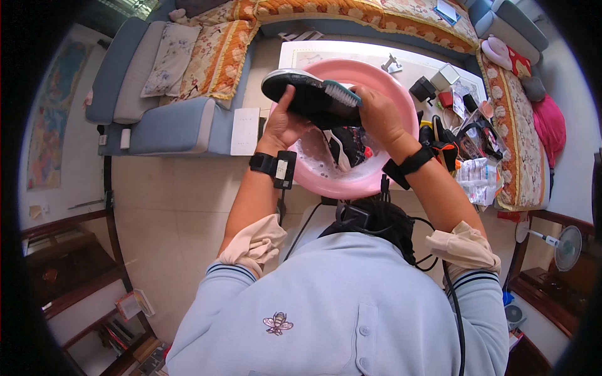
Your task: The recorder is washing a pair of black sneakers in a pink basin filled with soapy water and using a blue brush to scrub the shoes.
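My left hand (285, 123) grips a dark shoe (308, 101) with a pale rim at its toe, the thumb pressed on the dark surface facing me. In my right hand (382, 116) is a scrub brush (342, 94) with a teal back and white bristles. The bristles lie against the shoe or just beside it; the exact contact is hard to see. Both are held above a pink plastic basin (408, 101). Soapy water with white suds (324, 173) fills its lower part. Another black-and-white shoe (339, 149) sits in the suds, partly hidden by my hands.
The basin rests on a white coffee table (288, 52). To the right stand several dark shoes (438, 134), a black box (422, 88), a white-edged cube (445, 77) and a printed plastic bag (477, 181). A blue sofa (169, 127) borders the left. Black cables (418, 221) run near my waist.
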`<state>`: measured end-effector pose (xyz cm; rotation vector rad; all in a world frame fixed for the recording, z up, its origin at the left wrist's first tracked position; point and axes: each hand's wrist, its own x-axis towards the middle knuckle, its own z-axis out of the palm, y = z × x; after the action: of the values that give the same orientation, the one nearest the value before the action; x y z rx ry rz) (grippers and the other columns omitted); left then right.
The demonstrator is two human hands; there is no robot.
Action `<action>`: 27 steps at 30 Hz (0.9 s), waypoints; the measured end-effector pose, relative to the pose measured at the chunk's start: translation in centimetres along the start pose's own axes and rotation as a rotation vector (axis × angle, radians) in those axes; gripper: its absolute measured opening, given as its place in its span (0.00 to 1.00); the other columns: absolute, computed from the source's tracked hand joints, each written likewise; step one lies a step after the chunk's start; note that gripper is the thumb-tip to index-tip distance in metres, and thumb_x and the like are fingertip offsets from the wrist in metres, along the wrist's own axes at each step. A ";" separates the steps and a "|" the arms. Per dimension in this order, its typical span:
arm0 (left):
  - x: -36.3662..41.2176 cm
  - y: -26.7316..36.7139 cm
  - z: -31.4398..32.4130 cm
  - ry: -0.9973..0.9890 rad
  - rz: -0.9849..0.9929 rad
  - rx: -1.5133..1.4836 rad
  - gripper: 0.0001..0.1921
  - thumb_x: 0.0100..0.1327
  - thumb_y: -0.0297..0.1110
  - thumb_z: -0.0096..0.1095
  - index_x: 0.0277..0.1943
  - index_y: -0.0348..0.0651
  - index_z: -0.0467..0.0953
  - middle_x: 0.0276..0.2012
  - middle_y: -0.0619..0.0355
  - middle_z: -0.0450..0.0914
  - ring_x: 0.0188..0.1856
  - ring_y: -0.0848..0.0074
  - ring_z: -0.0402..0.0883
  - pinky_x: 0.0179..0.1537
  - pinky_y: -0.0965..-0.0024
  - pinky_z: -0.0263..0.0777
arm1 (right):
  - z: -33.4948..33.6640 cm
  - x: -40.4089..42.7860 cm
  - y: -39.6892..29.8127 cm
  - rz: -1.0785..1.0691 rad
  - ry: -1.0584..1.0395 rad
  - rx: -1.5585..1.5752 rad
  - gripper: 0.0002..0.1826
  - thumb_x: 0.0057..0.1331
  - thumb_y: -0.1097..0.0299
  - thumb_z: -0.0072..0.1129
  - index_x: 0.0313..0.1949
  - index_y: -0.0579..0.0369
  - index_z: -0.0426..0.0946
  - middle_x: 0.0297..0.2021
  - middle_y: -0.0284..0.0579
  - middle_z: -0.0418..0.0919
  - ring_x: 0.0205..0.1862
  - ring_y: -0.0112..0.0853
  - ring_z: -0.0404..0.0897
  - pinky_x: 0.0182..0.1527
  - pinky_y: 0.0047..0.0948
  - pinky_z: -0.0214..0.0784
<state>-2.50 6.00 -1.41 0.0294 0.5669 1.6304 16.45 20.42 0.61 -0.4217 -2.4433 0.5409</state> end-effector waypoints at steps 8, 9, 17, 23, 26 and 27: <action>5.5 -3.2 -9.0 0.062 0.578 0.608 0.26 0.53 0.14 0.61 0.56 0.42 0.71 0.49 0.54 0.77 0.51 0.61 0.78 0.49 0.60 0.76 | 1.0 0.1 0.5 0.195 0.097 0.076 0.13 0.66 0.70 0.54 0.49 0.58 0.70 0.38 0.57 0.79 0.42 0.54 0.78 0.45 0.44 0.69; 6.7 -3.9 -8.1 0.046 0.558 0.600 0.26 0.53 0.14 0.61 0.56 0.42 0.71 0.49 0.54 0.77 0.51 0.61 0.78 0.49 0.60 0.76 | 0.6 0.0 1.3 0.379 0.132 0.168 0.14 0.67 0.67 0.54 0.49 0.59 0.70 0.38 0.57 0.79 0.42 0.55 0.77 0.45 0.44 0.69; 10.2 -5.6 -8.0 0.520 0.890 1.074 0.42 0.47 0.23 0.76 0.62 0.40 0.54 0.56 0.47 0.69 0.58 0.60 0.70 0.61 0.62 0.62 | -0.8 -2.1 2.3 0.534 0.313 0.174 0.12 0.66 0.65 0.57 0.43 0.60 0.70 0.37 0.54 0.81 0.41 0.51 0.80 0.43 0.42 0.70; 8.4 -8.9 -5.8 0.485 1.221 1.795 0.35 0.49 0.22 0.72 0.56 0.40 0.56 0.50 0.48 0.69 0.54 0.61 0.72 0.58 0.62 0.64 | -1.2 -3.5 2.2 0.521 0.332 0.104 0.11 0.66 0.66 0.57 0.42 0.60 0.70 0.33 0.51 0.81 0.35 0.42 0.82 0.40 0.37 0.72; 8.7 -10.9 -4.7 0.482 1.122 1.567 0.35 0.47 0.19 0.70 0.56 0.40 0.57 0.50 0.47 0.68 0.54 0.58 0.71 0.58 0.60 0.63 | -1.5 -3.9 2.0 0.507 0.332 0.091 0.11 0.66 0.66 0.58 0.41 0.60 0.70 0.31 0.50 0.81 0.33 0.40 0.82 0.39 0.35 0.72; 8.9 -11.3 -5.0 0.555 1.181 1.754 0.35 0.46 0.19 0.69 0.56 0.40 0.57 0.50 0.46 0.68 0.54 0.56 0.71 0.58 0.59 0.63 | -1.5 -3.9 1.9 0.489 0.321 0.098 0.11 0.66 0.66 0.58 0.41 0.60 0.71 0.31 0.49 0.80 0.33 0.39 0.81 0.39 0.35 0.72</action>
<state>4.89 12.97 -12.75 1.4453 2.5936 1.5800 20.69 20.84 -1.01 -0.9949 -1.9942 0.7259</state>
